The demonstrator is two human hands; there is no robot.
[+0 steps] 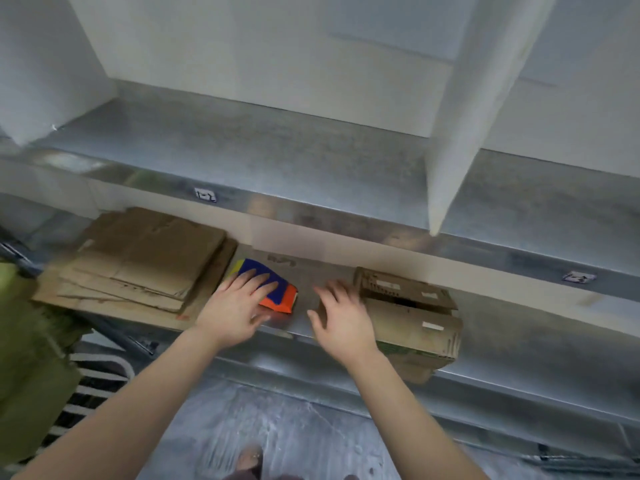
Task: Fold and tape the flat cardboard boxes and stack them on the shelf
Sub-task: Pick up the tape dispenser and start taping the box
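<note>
Left hand (235,308) on blue-orange object (281,295), right hand (341,322) beside part-open cardboard box (415,327).

One view only: head cam, wide-angle. It looks forward and steeply down from above the lower shelf (519,323), with the upper shelf (277,150) filling the top half. Close range: both forearms enter from the bottom edge, left hand (235,306) and right hand (341,317) at the lower shelf's front edge. Floor (277,410) and a foot (249,457) are bottom centre. Straight lines bow and the frame is blurred.
</note>
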